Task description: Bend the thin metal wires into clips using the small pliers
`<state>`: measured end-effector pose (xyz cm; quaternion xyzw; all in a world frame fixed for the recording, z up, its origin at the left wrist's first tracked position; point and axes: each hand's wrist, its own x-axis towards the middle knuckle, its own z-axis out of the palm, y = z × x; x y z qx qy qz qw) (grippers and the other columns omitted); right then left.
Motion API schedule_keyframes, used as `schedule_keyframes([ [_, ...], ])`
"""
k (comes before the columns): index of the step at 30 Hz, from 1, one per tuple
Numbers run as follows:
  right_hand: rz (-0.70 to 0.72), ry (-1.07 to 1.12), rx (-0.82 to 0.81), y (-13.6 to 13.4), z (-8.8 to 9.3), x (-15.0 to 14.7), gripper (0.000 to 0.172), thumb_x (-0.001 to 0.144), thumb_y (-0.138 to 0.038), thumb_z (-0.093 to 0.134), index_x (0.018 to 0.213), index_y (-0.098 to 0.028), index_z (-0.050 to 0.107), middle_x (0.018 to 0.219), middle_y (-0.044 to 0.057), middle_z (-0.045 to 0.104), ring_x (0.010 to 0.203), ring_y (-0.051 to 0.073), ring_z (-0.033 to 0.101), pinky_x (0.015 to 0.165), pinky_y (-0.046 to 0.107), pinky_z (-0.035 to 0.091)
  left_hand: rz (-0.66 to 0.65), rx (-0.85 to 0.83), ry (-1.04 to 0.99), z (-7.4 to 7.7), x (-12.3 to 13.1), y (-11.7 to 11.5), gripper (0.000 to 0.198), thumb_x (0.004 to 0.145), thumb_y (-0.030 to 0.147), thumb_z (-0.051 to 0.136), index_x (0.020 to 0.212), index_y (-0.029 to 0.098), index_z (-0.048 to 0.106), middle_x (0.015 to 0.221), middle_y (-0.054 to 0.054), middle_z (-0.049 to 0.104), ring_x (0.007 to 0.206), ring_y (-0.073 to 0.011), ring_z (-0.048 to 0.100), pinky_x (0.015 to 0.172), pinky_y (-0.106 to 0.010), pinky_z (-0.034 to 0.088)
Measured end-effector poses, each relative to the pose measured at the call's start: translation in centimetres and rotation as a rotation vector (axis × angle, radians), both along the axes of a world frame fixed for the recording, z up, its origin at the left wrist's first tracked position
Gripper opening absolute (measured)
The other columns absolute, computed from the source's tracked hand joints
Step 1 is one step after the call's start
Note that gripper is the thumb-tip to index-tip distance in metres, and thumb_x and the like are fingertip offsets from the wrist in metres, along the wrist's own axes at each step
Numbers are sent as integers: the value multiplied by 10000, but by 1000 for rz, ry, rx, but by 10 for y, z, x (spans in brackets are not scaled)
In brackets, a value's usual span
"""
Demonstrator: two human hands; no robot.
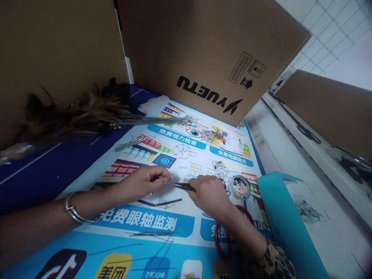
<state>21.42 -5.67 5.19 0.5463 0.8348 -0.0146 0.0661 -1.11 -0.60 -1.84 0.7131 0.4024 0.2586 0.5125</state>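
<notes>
My left hand point(145, 182) pinches a thin wire frame point(165, 193) that lies on the printed poster point(174, 224). My right hand point(209, 192) is closed round small dark pliers point(184, 186), whose tip points left at the wire piece. A silver bangle point(75, 209) sits on my left wrist. Beside my right hand stands a small round clear container point(240, 187), and a pile of small wire rings point(221, 170) lies just behind it. A red ring point(223, 240) lies under my right forearm.
Brown feathers point(75, 112) and a bundle of straight wires point(157, 121) lie at the back left. Finished wire shapes point(184, 151) rest mid-poster. Loose wires point(151, 234) lie near me. Cardboard boxes point(209, 50) wall the back. A teal sheet point(285, 217) lies at right.
</notes>
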Motion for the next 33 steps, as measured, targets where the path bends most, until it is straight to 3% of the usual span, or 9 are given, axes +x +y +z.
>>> schedule_keyframes([
  [7,-21,-25,70,0,-12,-3,175,928,-334,546,916,-206,665,858,49,694,793,206,629,666,295,360,-27,134,43,-1,0,-1,160,826,271,509,790,180,635,697,18,561,666,-138,513,618,-232,404],
  [21,112,-58,403,-2,-35,2,185,933,-278,526,1040,-187,647,842,83,655,790,238,548,688,369,299,-60,86,22,5,5,-1,216,839,316,485,675,184,536,614,40,439,603,-126,413,583,-240,339],
  [33,115,-61,346,2,-39,0,95,919,-250,543,870,-198,605,799,69,630,760,226,532,652,345,277,-72,73,17,6,5,0,202,820,298,492,647,195,479,615,42,397,596,-126,391,573,-239,314],
])
